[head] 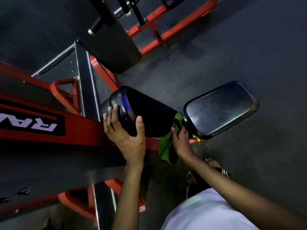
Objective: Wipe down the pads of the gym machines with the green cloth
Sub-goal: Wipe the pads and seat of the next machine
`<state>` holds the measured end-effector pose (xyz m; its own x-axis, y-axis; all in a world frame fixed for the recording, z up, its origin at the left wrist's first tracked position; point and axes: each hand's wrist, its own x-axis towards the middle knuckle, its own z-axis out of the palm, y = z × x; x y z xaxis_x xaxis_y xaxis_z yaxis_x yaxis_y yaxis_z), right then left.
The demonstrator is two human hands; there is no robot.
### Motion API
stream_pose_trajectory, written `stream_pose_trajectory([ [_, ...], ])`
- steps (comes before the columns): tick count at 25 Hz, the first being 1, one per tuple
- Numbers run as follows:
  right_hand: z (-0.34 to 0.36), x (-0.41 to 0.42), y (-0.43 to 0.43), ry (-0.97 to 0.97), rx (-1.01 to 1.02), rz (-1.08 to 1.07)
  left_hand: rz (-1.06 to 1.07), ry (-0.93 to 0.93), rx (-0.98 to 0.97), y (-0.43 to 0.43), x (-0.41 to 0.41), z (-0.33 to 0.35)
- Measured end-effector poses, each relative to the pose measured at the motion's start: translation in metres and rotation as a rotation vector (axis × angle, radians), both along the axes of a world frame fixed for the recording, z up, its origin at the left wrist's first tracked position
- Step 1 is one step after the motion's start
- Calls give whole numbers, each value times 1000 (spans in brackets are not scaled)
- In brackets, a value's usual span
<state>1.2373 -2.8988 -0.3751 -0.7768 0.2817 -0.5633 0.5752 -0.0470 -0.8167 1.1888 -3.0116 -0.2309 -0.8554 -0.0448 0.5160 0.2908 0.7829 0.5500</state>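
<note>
A black back pad [146, 112] of a red-framed gym machine slopes down toward a black seat pad [221, 108] on its right. My left hand [126, 135] grips the near edge of the back pad's upper end, thumb on top and fingers round the side. My right hand [180, 141] holds the green cloth [166, 146] bunched at the gap between the two pads, pressed against the lower end of the back pad. Part of the cloth hangs below my hand.
The machine's red and black frame [49, 130] fills the left side. A second red frame [156, 29] stands on the dark rubber floor [249, 47] at the top. My feet in sandals [216, 170] are below the seat pad.
</note>
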Motion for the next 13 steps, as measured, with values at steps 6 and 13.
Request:
stream_pose_trajectory([
  [6,-54,-43,53,-162,151,128,63,31,16,10,3,-2],
  [13,-100,-67,68,-236,-19,240,61,14,13,10,4,-1],
])
